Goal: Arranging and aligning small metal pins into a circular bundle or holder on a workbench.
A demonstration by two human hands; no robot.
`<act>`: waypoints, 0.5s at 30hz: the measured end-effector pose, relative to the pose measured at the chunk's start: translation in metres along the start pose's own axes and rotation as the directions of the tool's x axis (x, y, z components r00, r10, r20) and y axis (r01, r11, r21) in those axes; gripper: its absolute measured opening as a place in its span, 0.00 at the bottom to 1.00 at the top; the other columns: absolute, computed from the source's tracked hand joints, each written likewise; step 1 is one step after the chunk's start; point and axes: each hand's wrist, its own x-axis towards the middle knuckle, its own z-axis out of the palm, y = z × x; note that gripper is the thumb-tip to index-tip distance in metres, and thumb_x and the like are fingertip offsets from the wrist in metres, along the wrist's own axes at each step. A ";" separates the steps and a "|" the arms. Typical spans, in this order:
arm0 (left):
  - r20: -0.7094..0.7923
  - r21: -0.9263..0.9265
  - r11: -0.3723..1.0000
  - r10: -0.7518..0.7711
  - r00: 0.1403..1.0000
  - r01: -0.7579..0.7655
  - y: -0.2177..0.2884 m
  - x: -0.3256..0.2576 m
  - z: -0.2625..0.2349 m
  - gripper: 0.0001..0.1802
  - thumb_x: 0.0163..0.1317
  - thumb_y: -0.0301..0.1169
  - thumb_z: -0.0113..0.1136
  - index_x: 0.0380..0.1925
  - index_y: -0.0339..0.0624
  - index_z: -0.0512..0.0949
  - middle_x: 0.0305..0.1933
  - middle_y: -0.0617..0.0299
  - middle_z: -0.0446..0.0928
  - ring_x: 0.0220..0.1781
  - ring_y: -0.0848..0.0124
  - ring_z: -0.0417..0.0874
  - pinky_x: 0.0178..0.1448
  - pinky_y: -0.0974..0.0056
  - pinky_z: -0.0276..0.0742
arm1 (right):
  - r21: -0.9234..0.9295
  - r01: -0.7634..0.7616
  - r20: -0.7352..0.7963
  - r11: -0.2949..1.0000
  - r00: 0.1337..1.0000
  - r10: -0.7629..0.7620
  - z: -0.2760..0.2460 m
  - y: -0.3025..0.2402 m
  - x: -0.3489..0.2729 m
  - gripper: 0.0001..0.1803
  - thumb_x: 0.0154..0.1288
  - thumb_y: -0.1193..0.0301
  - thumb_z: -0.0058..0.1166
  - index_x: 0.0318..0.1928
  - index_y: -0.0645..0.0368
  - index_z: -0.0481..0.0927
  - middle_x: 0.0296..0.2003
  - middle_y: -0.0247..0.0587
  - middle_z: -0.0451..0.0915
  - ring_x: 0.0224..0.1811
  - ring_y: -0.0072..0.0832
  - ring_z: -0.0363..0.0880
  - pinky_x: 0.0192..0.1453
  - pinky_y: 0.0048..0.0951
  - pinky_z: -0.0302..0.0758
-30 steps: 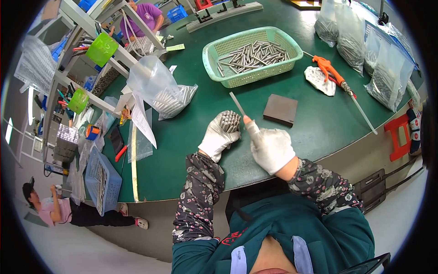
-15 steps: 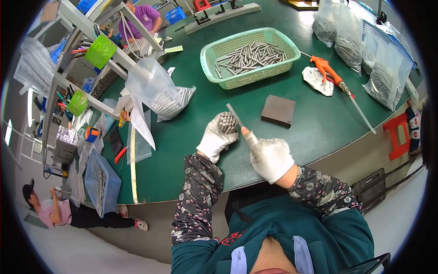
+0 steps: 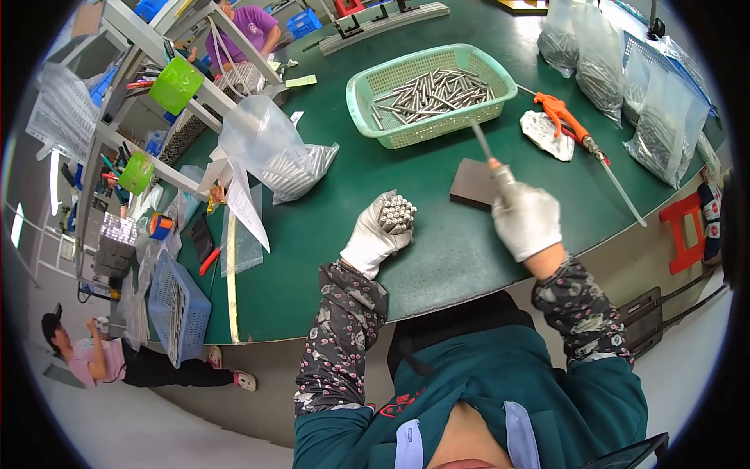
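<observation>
My left hand [image 3: 373, 237], in a white glove, is wrapped round a bundle of short metal pins [image 3: 398, 214]. Their round ends face up, packed close together. My gloved right hand [image 3: 528, 220], with one bare fingertip showing, grips a slim grey metal rod [image 3: 483, 141] that points up and away. The rod's lower end is hidden in the hand, so its exact kind is unclear. Beneath and left of that hand lies a dark flat block [image 3: 472, 184], partly covered by it. Farther off, a pale green basket [image 3: 367, 129] holds many loose metal pins [image 3: 437, 94].
An orange air blow gun [image 3: 569, 121] lies right of the basket beside a crumpled white cloth [image 3: 544, 134]. Bags of pins [image 3: 664, 129] line the right side; another bag [image 3: 293, 168] stands left. A blue basket [image 3: 183, 313] sits at the left edge. Two other people are farther away.
My right hand has moved right with the rod, from beside the bundle to over the dark block. My left hand keeps its hold, with the pin ends now turned more into view.
</observation>
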 end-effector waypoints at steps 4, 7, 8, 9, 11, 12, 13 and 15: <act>0.040 0.057 0.994 0.094 0.995 -0.096 -0.007 0.001 -0.003 0.36 0.40 0.12 0.59 0.53 0.36 0.62 0.39 0.67 0.72 0.39 0.80 0.74 0.44 0.75 0.72 | -0.113 -0.081 0.118 0.990 0.988 0.094 -0.001 0.036 0.008 0.14 0.54 0.67 0.49 0.43 0.51 0.76 0.22 0.38 0.77 0.23 0.34 0.78 0.26 0.36 0.74; 0.039 0.085 0.992 0.093 0.995 -0.096 -0.006 0.002 -0.001 0.36 0.40 0.12 0.59 0.54 0.36 0.61 0.39 0.67 0.72 0.39 0.80 0.74 0.44 0.75 0.72 | -0.073 -0.079 0.180 0.994 0.979 0.091 -0.016 0.031 0.014 0.21 0.50 0.60 0.54 0.45 0.54 0.76 0.41 0.45 0.75 0.43 0.36 0.74 0.43 0.38 0.71; 0.033 0.076 0.993 0.083 0.996 -0.085 -0.005 0.002 -0.001 0.36 0.40 0.12 0.59 0.54 0.36 0.61 0.39 0.67 0.72 0.39 0.80 0.74 0.44 0.75 0.72 | -0.062 -0.001 0.102 0.998 0.995 0.007 -0.018 0.026 0.015 0.25 0.48 0.58 0.55 0.47 0.56 0.75 0.46 0.47 0.73 0.50 0.39 0.71 0.49 0.39 0.68; 0.035 0.079 0.993 0.081 0.996 -0.084 -0.005 0.002 0.000 0.36 0.40 0.12 0.59 0.54 0.36 0.61 0.39 0.67 0.72 0.39 0.80 0.74 0.44 0.75 0.72 | 0.060 0.016 0.178 0.998 0.984 -0.027 -0.017 0.021 0.017 0.33 0.44 0.53 0.58 0.51 0.57 0.73 0.52 0.51 0.68 0.57 0.43 0.63 0.58 0.43 0.60; 0.035 0.055 0.996 0.074 0.997 -0.076 -0.004 0.002 0.000 0.35 0.40 0.12 0.59 0.53 0.36 0.62 0.39 0.67 0.72 0.39 0.80 0.74 0.44 0.75 0.72 | 0.075 0.201 0.146 0.977 0.967 -0.210 -0.007 0.011 0.019 0.40 0.42 0.48 0.58 0.56 0.56 0.68 0.55 0.56 0.64 0.60 0.46 0.59 0.62 0.44 0.55; 0.033 0.056 0.995 0.076 0.997 -0.077 -0.004 0.002 -0.001 0.35 0.40 0.12 0.59 0.53 0.36 0.62 0.39 0.67 0.72 0.39 0.80 0.74 0.44 0.75 0.72 | 0.065 0.275 0.128 0.959 0.951 -0.281 0.000 0.008 0.021 0.42 0.42 0.47 0.58 0.57 0.55 0.67 0.55 0.56 0.63 0.61 0.46 0.59 0.62 0.45 0.54; 0.043 0.048 0.997 0.058 0.997 -0.060 -0.004 0.003 -0.004 0.35 0.40 0.11 0.59 0.53 0.36 0.62 0.40 0.66 0.72 0.39 0.79 0.74 0.44 0.74 0.72 | 0.047 0.318 0.154 0.947 0.934 -0.321 0.005 0.007 0.022 0.40 0.45 0.48 0.56 0.58 0.52 0.65 0.55 0.56 0.64 0.60 0.47 0.59 0.63 0.44 0.54; 0.054 0.037 0.998 0.042 0.998 -0.044 -0.003 0.004 -0.004 0.35 0.39 0.11 0.59 0.52 0.37 0.62 0.40 0.66 0.72 0.39 0.79 0.74 0.44 0.74 0.73 | 0.131 0.268 0.262 0.955 0.919 -0.294 0.018 0.009 0.029 0.38 0.45 0.51 0.57 0.58 0.52 0.66 0.55 0.57 0.63 0.60 0.48 0.59 0.62 0.44 0.55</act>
